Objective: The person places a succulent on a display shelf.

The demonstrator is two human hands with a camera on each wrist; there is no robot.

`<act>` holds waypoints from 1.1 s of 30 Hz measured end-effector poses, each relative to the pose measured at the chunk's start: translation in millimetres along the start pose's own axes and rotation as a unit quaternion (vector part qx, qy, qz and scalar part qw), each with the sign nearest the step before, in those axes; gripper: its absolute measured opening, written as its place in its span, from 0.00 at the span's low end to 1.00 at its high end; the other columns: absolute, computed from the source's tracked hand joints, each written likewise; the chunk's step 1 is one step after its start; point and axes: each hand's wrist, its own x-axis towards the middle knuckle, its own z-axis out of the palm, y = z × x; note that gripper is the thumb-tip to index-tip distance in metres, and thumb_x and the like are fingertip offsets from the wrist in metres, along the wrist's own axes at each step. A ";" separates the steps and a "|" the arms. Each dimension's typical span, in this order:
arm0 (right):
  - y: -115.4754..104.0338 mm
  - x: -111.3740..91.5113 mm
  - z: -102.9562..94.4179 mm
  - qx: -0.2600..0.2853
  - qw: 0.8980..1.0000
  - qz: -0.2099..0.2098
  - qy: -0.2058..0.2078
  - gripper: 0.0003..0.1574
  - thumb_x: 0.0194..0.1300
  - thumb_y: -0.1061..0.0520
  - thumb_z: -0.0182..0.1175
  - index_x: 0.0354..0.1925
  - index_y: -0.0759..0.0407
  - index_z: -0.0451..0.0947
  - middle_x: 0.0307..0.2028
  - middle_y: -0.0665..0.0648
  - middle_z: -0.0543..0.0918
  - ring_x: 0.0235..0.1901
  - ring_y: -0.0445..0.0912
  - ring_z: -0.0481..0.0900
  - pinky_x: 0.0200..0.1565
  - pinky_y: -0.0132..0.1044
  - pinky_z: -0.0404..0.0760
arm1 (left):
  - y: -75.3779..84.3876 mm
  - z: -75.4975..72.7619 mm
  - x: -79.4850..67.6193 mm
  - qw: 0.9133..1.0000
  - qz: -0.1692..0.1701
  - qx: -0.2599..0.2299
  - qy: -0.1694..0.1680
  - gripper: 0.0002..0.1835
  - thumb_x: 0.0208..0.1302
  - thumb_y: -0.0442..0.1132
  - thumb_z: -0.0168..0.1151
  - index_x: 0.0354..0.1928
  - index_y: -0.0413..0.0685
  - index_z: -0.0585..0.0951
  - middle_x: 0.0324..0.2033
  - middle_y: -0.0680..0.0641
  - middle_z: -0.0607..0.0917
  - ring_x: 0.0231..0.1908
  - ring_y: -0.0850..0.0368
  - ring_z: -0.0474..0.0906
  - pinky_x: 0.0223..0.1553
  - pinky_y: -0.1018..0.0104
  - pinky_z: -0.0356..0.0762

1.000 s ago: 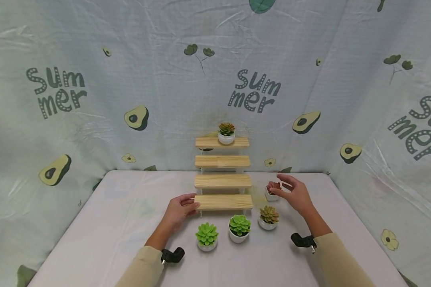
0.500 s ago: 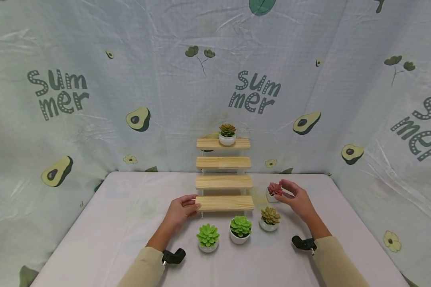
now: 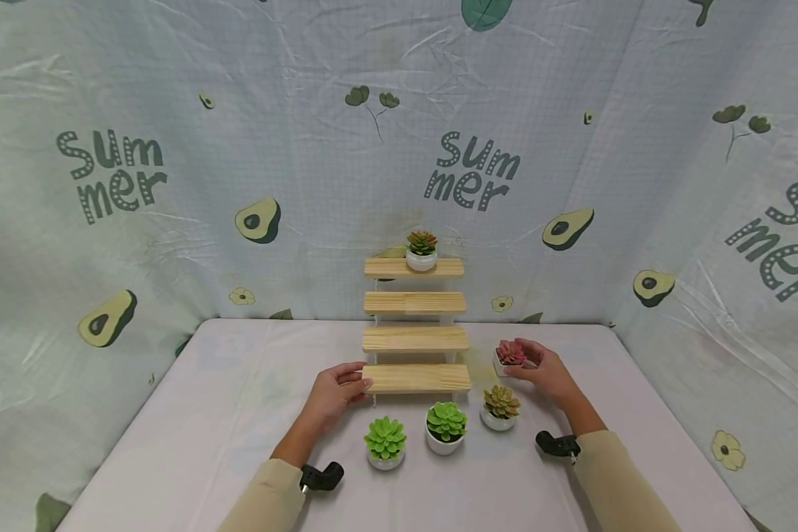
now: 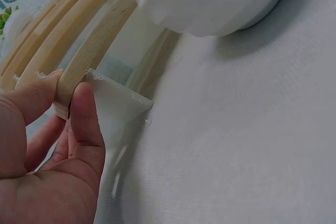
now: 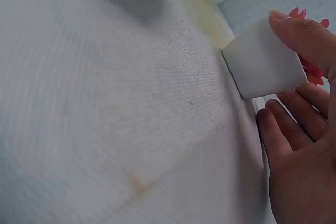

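Left fingers (image 4: 86,114) pinching grained wooden shelf (image 3: 415,378), right fingers (image 5: 275,134) gripping smooth squarish white pot (image 5: 265,61), red rosette succulent (image 3: 509,352)

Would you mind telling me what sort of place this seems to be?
Probably a staged tabletop corner, perhaps for recording: an avocado-printed cloth hangs behind and along the sides, a white table fills the space, and a wooden rack stands on it.

Soft light — faint shadows, dimmer wrist views

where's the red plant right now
In the head view, the red plant sits right of the wooden shelf, behind the yellowish plant, at the right hand.
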 end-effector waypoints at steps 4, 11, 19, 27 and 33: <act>0.4 0.2 0.6 -0.014 1.000 0.014 0.003 0.56 0.62 0.48 0.75 0.77 0.64 0.58 0.74 0.69 0.65 0.73 0.65 0.66 0.72 0.60 0.69 | 0.1 0.5 0.1 1.000 -0.005 -0.001 0.002 0.24 0.66 0.24 0.65 0.64 0.29 0.76 0.38 0.45 0.83 0.34 0.60 0.83 0.37 0.68 0.88; 5.0 -0.4 -0.5 -0.029 0.999 0.020 0.008 0.58 0.60 0.46 0.76 0.76 0.68 0.60 0.73 0.71 0.67 0.70 0.64 0.70 0.71 0.60 0.71 | 1.0 1.1 -0.9 1.000 -0.008 0.008 0.010 0.24 0.66 0.25 0.66 0.64 0.30 0.77 0.39 0.45 0.82 0.34 0.60 0.83 0.37 0.67 0.88; 7.8 1.9 -1.5 -0.011 1.000 0.025 0.003 0.58 0.60 0.46 0.76 0.76 0.69 0.59 0.73 0.71 0.67 0.73 0.64 0.66 0.73 0.60 0.67 | 1.9 1.3 1.2 1.000 -0.013 0.015 0.009 0.24 0.66 0.25 0.66 0.64 0.30 0.76 0.40 0.44 0.83 0.35 0.59 0.83 0.38 0.67 0.88; 9.1 6.7 -3.6 -0.001 1.000 0.028 -0.004 0.57 0.60 0.48 0.76 0.76 0.69 0.59 0.74 0.70 0.65 0.74 0.64 0.65 0.75 0.60 0.64 | 2.7 3.3 3.8 1.000 -0.012 0.015 0.015 0.24 0.66 0.25 0.65 0.64 0.30 0.76 0.41 0.43 0.83 0.35 0.59 0.84 0.38 0.67 0.88; 11.5 10.7 -5.8 0.010 0.999 0.031 -0.013 0.57 0.61 0.49 0.76 0.76 0.69 0.59 0.75 0.70 0.64 0.74 0.64 0.64 0.75 0.59 0.64 | 0.3 3.9 6.4 1.000 -0.013 0.008 0.015 0.23 0.67 0.25 0.65 0.64 0.30 0.76 0.40 0.44 0.83 0.35 0.60 0.84 0.37 0.68 0.88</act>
